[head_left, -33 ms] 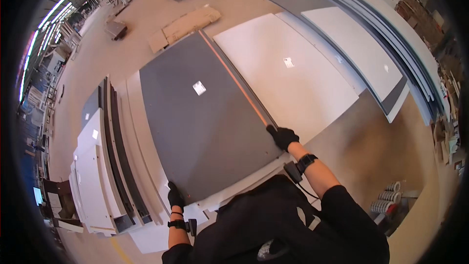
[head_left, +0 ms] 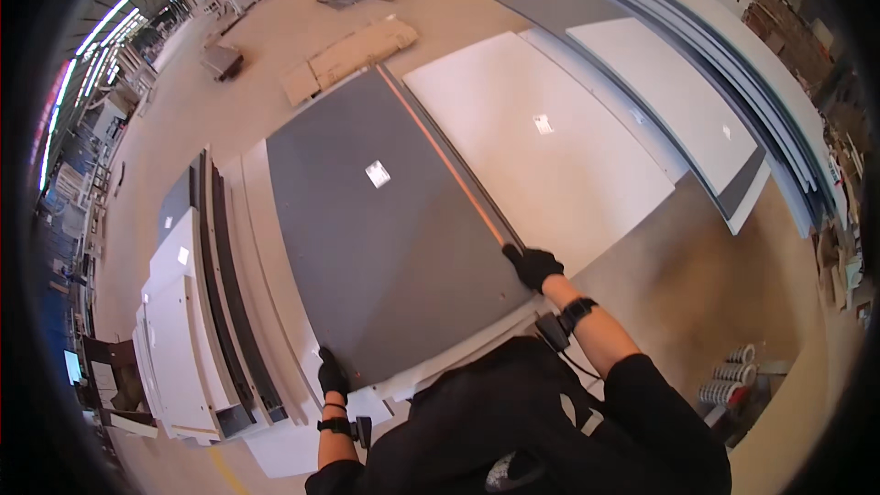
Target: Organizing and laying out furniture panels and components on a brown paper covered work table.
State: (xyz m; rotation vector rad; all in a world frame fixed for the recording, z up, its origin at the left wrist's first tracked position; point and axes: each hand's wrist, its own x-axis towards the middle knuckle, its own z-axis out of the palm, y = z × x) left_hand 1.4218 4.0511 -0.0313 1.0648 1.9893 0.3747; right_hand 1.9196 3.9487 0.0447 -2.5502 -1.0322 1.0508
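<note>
A large dark grey panel (head_left: pixel 385 247) lies flat in front of me, with an orange strip along its right edge and a white label (head_left: pixel 378 174) on top. My left hand (head_left: pixel 333 372), in a black glove, is closed on the panel's left edge at the near corner. At the right edge, by the near end of the orange strip, my right hand (head_left: pixel 535 268), also gloved in black, grips the panel with its thumb toward the top face. Both hands' fingers beyond the edges are partly hidden. Below the panel, a pale board edge shows along the near side.
Right of the panel lies a white panel (head_left: pixel 550 156), then a lighter panel (head_left: pixel 665 101) beside stacked long sheets (head_left: pixel 733 46). Narrow boards and white panels (head_left: pixel 174 339) stand left. Flattened cardboard (head_left: pixel 353 60) lies on the far floor. Several coiled parts (head_left: pixel 729 374) sit at lower right.
The whole scene sits slightly lower in the picture. Both hands keep their places on the grey panel's edges.
</note>
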